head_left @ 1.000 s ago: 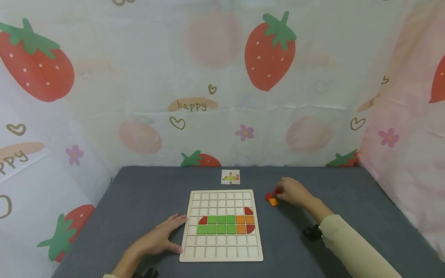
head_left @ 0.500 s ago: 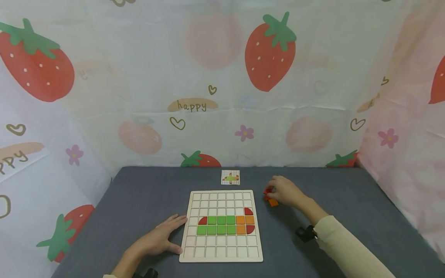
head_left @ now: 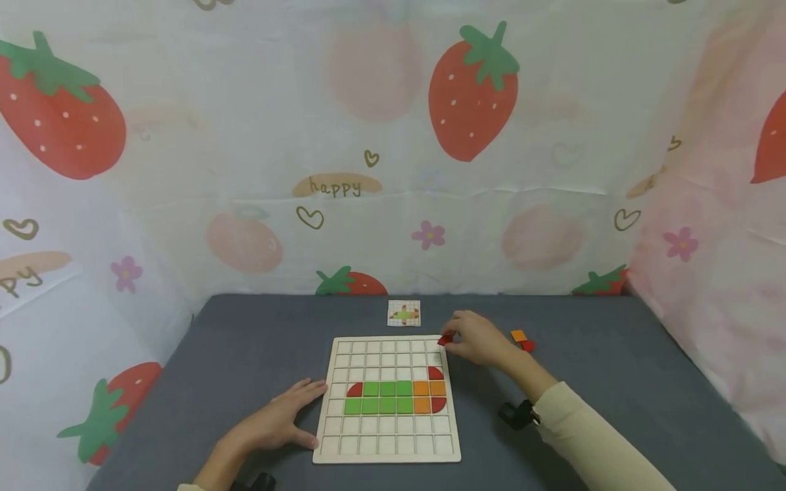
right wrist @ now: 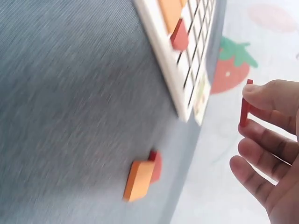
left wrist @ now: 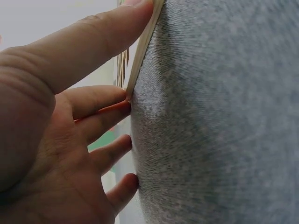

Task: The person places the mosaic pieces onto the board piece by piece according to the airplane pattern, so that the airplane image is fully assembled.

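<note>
- Pinching a red piece (head_left: 443, 339) between thumb and finger, the right hand (head_left: 479, 337) is hovering by the far right corner of the board (head_left: 385, 447).
- Spreading its fingers, the left hand (head_left: 276, 417) is touching the board's left edge.
- Green tiles (head_left: 387, 406), orange tiles (head_left: 420, 389) and three red quarter-rounds (head_left: 355, 390) are sitting in the grid.
- One loose orange tile (head_left: 518, 335) and a second red piece (head_left: 528, 346) are lying together on the surface (head_left: 264, 341), rightward.
- A card (head_left: 403, 315) is resting beyond the board.

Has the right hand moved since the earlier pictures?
Yes. In the head view, the right hand has moved left, closer to the board; the red piece it pinches now appears at the board's far right corner.
</note>
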`<control>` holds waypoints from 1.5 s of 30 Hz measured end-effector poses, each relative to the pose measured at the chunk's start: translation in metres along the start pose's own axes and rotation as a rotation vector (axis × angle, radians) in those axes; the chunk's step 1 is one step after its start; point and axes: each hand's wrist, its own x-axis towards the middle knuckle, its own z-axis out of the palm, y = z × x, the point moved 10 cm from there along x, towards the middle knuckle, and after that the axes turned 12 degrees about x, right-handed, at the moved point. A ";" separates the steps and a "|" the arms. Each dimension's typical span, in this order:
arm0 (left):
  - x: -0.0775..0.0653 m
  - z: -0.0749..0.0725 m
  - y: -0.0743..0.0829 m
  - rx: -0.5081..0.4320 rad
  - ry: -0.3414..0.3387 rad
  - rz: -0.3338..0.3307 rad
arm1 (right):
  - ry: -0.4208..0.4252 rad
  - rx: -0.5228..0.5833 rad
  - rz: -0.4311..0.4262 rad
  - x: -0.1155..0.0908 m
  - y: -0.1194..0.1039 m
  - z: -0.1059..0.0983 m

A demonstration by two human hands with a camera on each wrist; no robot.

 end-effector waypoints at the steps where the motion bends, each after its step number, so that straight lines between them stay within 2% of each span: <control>1: 0.001 0.000 -0.001 -0.002 -0.001 0.001 | -0.006 -0.002 0.000 0.002 -0.003 0.002; 8: 0.002 0.001 -0.001 -0.002 0.000 0.008 | -0.043 0.030 -0.043 0.014 -0.029 0.017; 21: 0.002 0.004 -0.003 -0.016 -0.052 -0.008 | -0.135 0.075 -0.155 0.035 -0.085 0.064; 34: 0.000 0.000 0.002 0.005 -0.022 0.007 | -0.187 -0.077 -0.226 0.047 -0.124 0.095; 45: 0.001 0.001 -0.003 -0.008 -0.036 -0.023 | -0.234 -0.132 -0.248 0.050 -0.137 0.120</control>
